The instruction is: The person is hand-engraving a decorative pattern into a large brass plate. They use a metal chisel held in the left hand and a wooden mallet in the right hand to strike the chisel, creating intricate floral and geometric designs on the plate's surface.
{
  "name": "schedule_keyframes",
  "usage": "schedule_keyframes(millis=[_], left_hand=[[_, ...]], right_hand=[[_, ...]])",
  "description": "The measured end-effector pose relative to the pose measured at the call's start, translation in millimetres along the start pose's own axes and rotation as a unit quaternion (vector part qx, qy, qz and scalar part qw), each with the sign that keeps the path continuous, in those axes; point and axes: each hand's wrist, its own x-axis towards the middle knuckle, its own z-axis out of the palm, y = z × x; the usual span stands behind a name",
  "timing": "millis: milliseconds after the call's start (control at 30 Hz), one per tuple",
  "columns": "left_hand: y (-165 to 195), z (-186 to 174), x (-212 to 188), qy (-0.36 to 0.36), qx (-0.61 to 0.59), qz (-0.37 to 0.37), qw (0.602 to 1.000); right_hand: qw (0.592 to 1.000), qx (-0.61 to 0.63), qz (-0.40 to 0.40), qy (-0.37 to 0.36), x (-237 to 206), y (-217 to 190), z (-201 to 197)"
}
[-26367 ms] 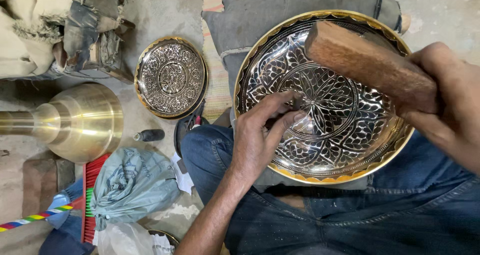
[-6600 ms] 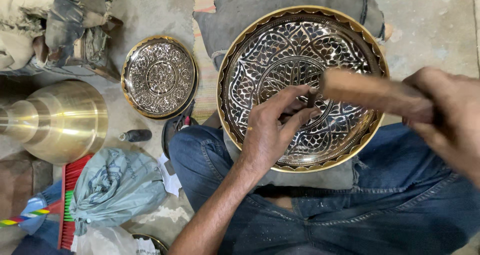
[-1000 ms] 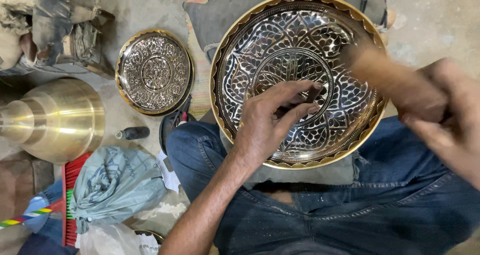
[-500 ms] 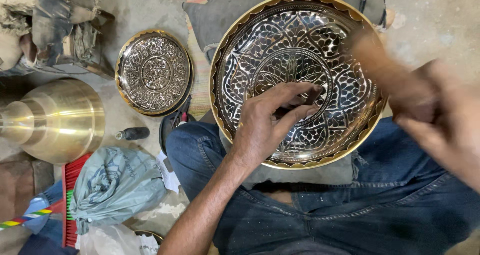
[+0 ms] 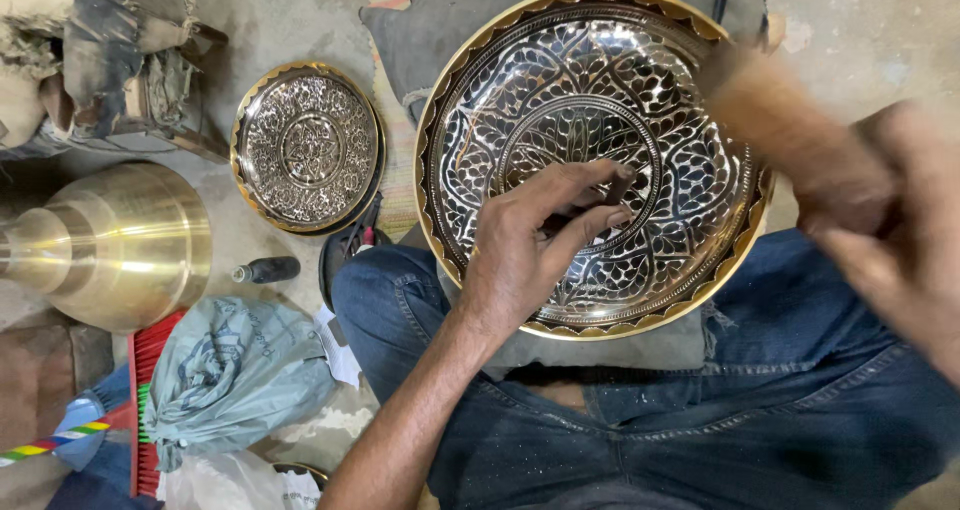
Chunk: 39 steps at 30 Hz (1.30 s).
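Concrete floor (image 5: 290, 20) holds small engraved plate (image 5: 308, 148), brass vessel (image 5: 120, 245), possibly bagged clutter (image 5: 225, 375).

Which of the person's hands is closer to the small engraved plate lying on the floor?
The left. The left hand rests in the big plate on the lap, just right of the small plate. The right hand, blurred, grips a wooden mallet at the far right.

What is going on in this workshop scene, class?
A seated person works on a large engraved brass plate resting on their lap. The left hand presses its fingertips near the plate's centre, while the right hand grips a wooden mallet, blurred in motion. A smaller engraved plate and a brass vessel lie on the floor nearby.
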Motion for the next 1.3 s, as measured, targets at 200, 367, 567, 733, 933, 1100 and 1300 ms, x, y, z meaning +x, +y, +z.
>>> schedule_keyframes(millis=[200,367,567,733,933,1100,1300], left_hand=[[2.1,0.3,2.1,-0.007,-0.01,-0.027,1.0],[2.6,-1.7,1.9,-0.013,0.002,-0.012,1.0],[2.0,-2.3,1.8,-0.032,0.001,-0.013,0.999],[0.9,-1.9,2.6,-0.021,0.016,-0.003,1.0],[0.9,-2.7,0.1,-0.027,-0.004,-0.018,0.999],[-0.2,0.6,2.1,-0.011,-0.015,-0.013,1.0],[2.1,-1.8,1.1,-0.011,0.009,-0.001,1.0]], right_hand=[[0.993,0.071,0.037,-0.084,-1.2,4.8,-0.4],[0.99,0.037,0.044,-0.13,0.0,13.3,3.3],[0.987,-0.013,0.062,-0.151,-4.3,16.2,8.7],[0.99,-0.029,0.007,-0.136,-4.0,24.6,11.9],[0.993,-0.043,-0.04,-0.098,-7.4,34.7,16.0],[0.989,0.142,0.023,-0.043,-7.5,25.5,16.9],[0.979,0.057,0.11,-0.161,2.8,9.6,7.5]])
